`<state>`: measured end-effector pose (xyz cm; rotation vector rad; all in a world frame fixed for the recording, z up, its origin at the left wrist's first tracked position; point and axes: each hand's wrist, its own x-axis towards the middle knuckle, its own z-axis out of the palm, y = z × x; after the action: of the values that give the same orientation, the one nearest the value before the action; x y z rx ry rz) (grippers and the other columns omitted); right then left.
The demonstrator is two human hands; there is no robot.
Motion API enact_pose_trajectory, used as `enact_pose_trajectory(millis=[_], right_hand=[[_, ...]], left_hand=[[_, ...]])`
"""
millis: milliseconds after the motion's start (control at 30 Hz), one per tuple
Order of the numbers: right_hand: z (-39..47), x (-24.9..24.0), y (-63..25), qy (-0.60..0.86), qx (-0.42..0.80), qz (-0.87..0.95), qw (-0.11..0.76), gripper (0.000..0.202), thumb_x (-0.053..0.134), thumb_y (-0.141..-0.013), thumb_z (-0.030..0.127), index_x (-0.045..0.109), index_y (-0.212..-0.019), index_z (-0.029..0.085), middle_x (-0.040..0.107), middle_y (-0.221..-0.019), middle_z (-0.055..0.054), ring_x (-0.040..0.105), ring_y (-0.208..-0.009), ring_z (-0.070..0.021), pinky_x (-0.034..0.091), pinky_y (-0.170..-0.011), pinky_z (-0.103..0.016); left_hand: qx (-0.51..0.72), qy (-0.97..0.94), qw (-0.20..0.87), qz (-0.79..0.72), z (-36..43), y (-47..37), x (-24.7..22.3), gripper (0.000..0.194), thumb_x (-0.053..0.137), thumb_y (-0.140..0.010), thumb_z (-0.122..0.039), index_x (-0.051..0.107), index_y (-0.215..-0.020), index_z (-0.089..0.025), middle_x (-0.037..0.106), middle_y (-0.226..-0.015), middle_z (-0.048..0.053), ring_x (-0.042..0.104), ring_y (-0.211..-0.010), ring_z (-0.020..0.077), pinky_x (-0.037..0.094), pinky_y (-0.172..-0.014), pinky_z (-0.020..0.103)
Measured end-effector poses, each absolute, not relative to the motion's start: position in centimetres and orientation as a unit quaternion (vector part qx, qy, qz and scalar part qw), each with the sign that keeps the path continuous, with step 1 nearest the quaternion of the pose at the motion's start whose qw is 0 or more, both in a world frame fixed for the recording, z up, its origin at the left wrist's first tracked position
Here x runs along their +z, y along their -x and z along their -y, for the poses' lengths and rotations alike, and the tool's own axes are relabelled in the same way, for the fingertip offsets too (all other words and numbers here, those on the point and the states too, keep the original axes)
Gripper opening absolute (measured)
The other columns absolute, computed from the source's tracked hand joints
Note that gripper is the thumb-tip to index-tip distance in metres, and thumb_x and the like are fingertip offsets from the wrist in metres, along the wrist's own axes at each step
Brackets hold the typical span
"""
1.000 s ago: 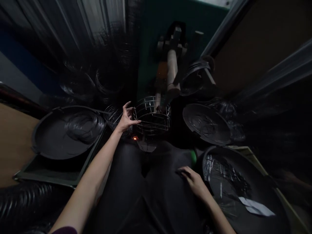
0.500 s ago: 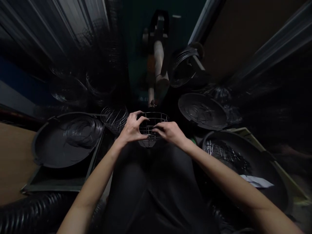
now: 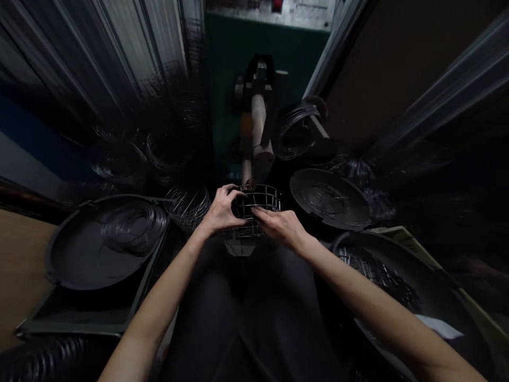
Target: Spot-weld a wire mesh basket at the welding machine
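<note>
Single head-worn view, facing forward, angled down onto both hands [image 3: 221,209] [image 3: 283,227]

At the left of the frame, a wide, round, dark grey shallow pan [image 3: 75,260] is resting on a dark green rectangular frame [image 3: 79,317], and a loose coil of thin dark wire [image 3: 137,225] is lying towards the pan's upper right. Right of centre, a smaller round grey pan [image 3: 353,212] is holding a tangle of thin wire pieces [image 3: 324,200]. At the lower right, a large dark round pan [image 3: 431,292], partly hidden, is sitting against a yellowish-edged box [image 3: 409,245]; a heap of short shiny metal wires [image 3: 387,281] and a white flat strip [image 3: 441,326] are lying in it.
</note>
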<state>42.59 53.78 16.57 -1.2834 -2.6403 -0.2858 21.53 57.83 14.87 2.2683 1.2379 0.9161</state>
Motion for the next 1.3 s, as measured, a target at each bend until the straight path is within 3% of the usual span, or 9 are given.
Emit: enact_pose_trajectory(millis=[233,367,733,900,1100,1300], right_hand=[[-53.5,16.0,-42.4,0.441,-0.125,0.887,0.052,0.042,0.047,-0.091,0.010,0.054,-0.132,0.015,0.056,-0.128,-0.011,0.069,-0.076,-0.0202,0.050,-0.051,-0.028],[-53.5,16.0,-42.4,0.432,-0.137,0.889,0.070,0.042,0.046,-0.090,0.007,0.056,-0.130,0.015,0.057,-0.127,-0.010,0.069,-0.073,-0.0183,0.050,-0.053,-0.026],[-54.8,16.1,-42.3,0.443,-0.107,0.884,0.104,0.040,0.052,-0.088,0.011,0.060,-0.126,0.021,0.063,-0.120,-0.006,0.068,-0.069,-0.0170,0.047,-0.050,-0.024],[-54.4,16.3,-42.4,0.455,-0.103,0.874,0.140,0.039,0.051,-0.092,0.015,0.057,-0.129,0.025,0.064,-0.121,-0.003,0.068,-0.076,-0.0164,0.045,-0.052,-0.023],[-54.3,16.1,-42.9,0.497,-0.091,0.838,0.207,0.012,0.057,-0.093,0.024,0.067,-0.100,0.020,0.067,-0.105,-0.005,0.064,-0.078,-0.0132,0.042,-0.054,-0.019],[-54.0,16.4,-42.5,0.519,-0.091,0.830,0.185,0.020,0.052,-0.096,0.033,0.064,-0.096,0.018,0.060,-0.094,-0.006,0.058,-0.068,-0.0128,0.034,-0.048,-0.021]], left_hand=[[0.337,-0.804,0.199,-0.447,-57.7,-21.7,15.0,0.064,0.082,-0.056,-0.033,0.055,-0.113,-0.023,0.042,-0.130,0.010,0.041,-0.125,0.0307,0.040,-0.105,0.049],[0.341,-0.801,0.204,-0.447,-57.7,-21.8,15.1,0.064,0.082,-0.056,-0.033,0.055,-0.113,-0.022,0.042,-0.129,0.011,0.041,-0.125,0.0309,0.040,-0.105,0.049],[0.339,-0.803,0.215,-0.441,-59.4,-21.4,15.0,0.067,0.083,-0.054,-0.039,0.057,-0.112,-0.021,0.045,-0.126,0.011,0.043,-0.121,0.0297,0.040,-0.105,0.047],[0.334,-0.796,0.219,-0.455,-59.5,-21.4,15.4,0.066,0.083,-0.053,-0.043,0.058,-0.110,-0.021,0.048,-0.122,0.009,0.047,-0.118,0.0281,0.040,-0.104,0.045],[0.320,-0.799,0.229,-0.456,-60.1,-21.3,15.7,0.067,0.083,-0.051,-0.041,0.057,-0.109,-0.021,0.050,-0.120,0.008,0.049,-0.114,0.0270,0.043,-0.102,0.044],[0.314,-0.798,0.228,-0.461,-59.7,-21.1,16.0,0.065,0.083,-0.051,-0.037,0.057,-0.108,-0.021,0.049,-0.122,0.009,0.047,-0.116,0.0275,0.041,-0.104,0.045]])
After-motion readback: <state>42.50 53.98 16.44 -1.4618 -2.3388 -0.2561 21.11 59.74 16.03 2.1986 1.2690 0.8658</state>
